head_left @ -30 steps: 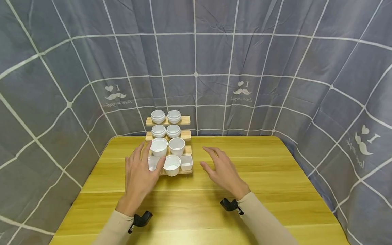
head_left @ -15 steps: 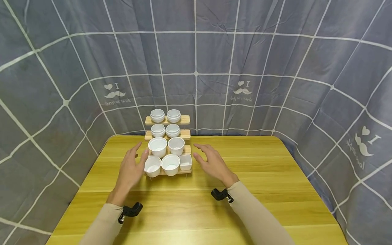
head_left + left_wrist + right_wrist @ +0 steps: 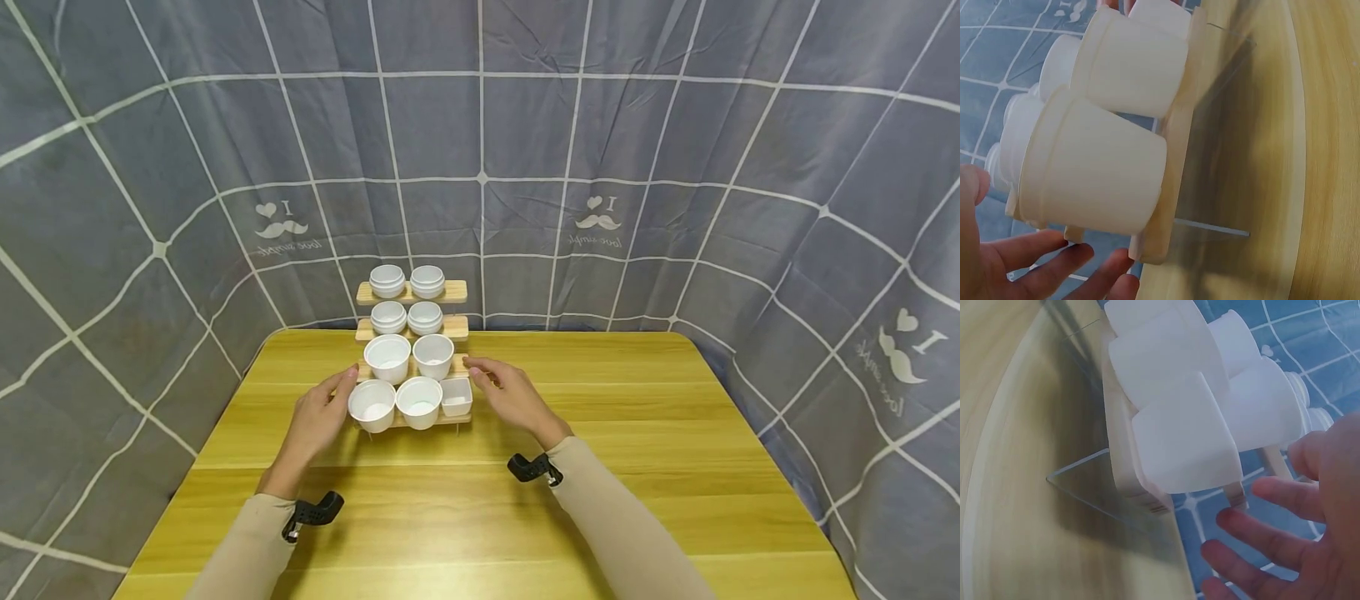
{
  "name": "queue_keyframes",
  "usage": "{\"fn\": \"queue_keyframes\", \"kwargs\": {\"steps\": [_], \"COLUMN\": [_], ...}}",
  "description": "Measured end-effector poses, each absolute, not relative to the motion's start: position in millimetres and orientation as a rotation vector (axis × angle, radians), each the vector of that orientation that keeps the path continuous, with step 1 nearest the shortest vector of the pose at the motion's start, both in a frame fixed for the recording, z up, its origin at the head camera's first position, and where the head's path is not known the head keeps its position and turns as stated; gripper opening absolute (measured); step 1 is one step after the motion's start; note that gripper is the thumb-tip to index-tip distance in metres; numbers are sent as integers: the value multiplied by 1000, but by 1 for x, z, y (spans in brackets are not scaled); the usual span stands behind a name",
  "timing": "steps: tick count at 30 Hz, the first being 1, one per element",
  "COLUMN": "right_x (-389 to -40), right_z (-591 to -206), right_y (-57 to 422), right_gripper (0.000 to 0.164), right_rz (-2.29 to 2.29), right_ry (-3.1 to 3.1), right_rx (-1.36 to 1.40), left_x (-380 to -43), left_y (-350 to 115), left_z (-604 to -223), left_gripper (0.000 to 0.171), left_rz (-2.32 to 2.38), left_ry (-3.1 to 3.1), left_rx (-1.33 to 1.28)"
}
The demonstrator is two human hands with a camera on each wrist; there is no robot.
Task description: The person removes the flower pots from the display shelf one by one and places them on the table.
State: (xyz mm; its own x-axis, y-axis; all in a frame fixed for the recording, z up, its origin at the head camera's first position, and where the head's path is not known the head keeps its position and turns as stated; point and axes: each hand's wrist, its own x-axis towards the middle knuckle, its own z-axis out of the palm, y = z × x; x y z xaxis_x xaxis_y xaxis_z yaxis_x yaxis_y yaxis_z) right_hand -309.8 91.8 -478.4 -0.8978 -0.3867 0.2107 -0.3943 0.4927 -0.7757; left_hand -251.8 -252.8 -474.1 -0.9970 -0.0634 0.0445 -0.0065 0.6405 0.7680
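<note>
A tiered display stand with pale wooden shelves (image 3: pixel 457 327) stands toward the back of the table, slightly left of centre. It bears white cups: round tubs (image 3: pixel 420 403) in the lower rows, smaller round pots (image 3: pixel 427 282) on the upper shelves, and a small square cup (image 3: pixel 456 397) at the front right. My left hand (image 3: pixel 317 417) is at the stand's left side, fingertips (image 3: pixel 1079 253) right at the shelf ends, fingers loosely extended. On the other side is my right hand (image 3: pixel 517 400), fingers spread and relaxed, fingertips (image 3: pixel 1232 519) close by the shelf ends.
The stand rests on clear legs (image 3: pixel 1213 227) on a yellow wood-grain table (image 3: pixel 600 517). Grey curtains (image 3: pixel 525 125) with white grid lines surround the table's back and sides. A black wrist camera (image 3: pixel 318 510) sits on each sleeve.
My left hand has moved left from over the front tubs to the stand's left side. My right hand has moved left to the stand's right side. The cups keep their places.
</note>
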Motion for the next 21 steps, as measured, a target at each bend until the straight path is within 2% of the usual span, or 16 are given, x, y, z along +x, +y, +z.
{"fn": "queue_keyframes", "kwargs": {"steps": [9,21], "right_x": [-305,-301], "right_z": [-486,-494], "right_y": [85,85], "right_gripper": [43,41], "right_rz": [1461,1452], "right_ry": [-2701,-2676], "right_rx": [639,574], "left_x": [-247,-248], "left_y": [-263,-267], "left_z": [-484,-491], "left_gripper": [69,69], "left_rz": [-1340,-1383], "left_ry": [-2736,-2742], "left_rx": [-30,-48]}}
